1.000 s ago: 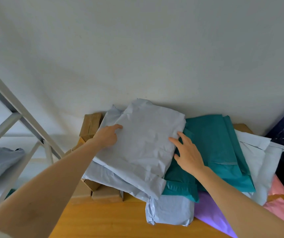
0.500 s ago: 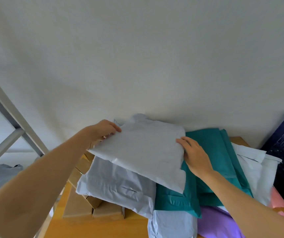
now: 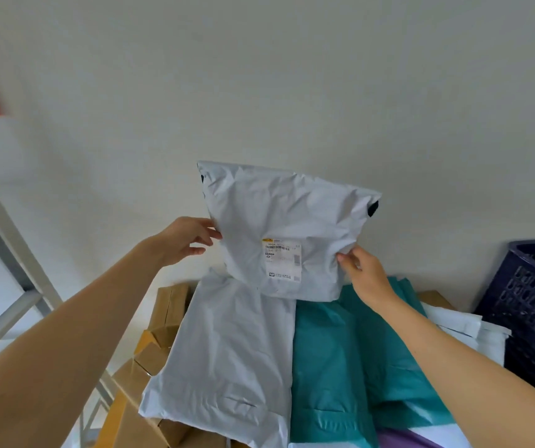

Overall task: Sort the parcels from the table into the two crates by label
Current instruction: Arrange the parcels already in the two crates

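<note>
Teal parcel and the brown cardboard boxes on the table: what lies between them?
A pale grey parcel lies flat between the teal parcel and the cardboard boxes, overlapping the boxes, as the head view shows.

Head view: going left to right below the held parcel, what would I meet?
Brown cardboard boxes → flat grey plastic mailer → teal plastic mailer → white plastic mailers → dark blue plastic crate.
</note>
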The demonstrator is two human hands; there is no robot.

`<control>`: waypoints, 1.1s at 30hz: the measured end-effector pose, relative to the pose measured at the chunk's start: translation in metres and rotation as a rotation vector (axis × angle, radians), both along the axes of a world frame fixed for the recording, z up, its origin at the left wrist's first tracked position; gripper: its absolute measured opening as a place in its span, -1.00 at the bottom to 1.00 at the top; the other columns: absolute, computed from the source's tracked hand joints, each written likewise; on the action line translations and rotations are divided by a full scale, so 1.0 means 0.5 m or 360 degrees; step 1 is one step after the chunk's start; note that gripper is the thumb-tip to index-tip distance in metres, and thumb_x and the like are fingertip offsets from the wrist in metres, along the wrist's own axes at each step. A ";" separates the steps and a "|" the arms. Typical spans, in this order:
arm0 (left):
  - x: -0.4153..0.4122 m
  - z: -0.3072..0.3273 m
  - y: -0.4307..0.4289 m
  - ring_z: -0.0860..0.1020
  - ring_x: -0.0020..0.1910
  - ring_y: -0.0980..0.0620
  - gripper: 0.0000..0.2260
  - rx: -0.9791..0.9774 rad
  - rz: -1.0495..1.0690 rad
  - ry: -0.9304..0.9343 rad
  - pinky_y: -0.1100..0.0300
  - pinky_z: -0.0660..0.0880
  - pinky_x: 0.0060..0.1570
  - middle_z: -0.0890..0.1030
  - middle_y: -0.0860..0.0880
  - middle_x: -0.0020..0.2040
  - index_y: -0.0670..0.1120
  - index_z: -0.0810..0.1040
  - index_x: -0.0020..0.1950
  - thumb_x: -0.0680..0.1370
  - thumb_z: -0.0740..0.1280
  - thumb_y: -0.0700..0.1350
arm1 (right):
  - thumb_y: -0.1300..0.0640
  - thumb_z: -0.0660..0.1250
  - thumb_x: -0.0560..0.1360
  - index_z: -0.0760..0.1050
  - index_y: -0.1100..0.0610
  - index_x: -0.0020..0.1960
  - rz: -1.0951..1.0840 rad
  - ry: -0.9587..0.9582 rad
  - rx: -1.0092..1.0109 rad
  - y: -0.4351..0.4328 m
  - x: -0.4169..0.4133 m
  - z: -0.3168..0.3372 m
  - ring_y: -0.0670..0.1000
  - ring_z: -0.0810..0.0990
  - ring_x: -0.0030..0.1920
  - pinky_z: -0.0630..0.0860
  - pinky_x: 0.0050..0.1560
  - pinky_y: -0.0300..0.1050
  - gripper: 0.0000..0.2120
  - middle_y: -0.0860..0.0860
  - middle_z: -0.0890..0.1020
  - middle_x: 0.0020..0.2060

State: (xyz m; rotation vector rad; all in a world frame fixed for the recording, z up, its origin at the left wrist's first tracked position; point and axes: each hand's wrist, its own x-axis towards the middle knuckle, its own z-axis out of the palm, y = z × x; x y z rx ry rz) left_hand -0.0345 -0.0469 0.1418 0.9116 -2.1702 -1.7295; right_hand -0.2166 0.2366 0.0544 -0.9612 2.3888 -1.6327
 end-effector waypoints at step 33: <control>0.040 0.025 0.016 0.62 0.03 -0.16 -0.63 0.0021 -0.0081 0.0344 0.04 0.59 -0.11 0.63 -0.20 0.08 -0.17 0.50 0.25 0.47 0.43 -0.35 | 0.32 0.33 0.45 0.49 0.02 0.18 -0.0198 -0.0525 -0.0338 0.016 0.094 0.170 0.07 0.59 0.08 0.53 0.12 0.00 -0.64 0.03 0.61 0.09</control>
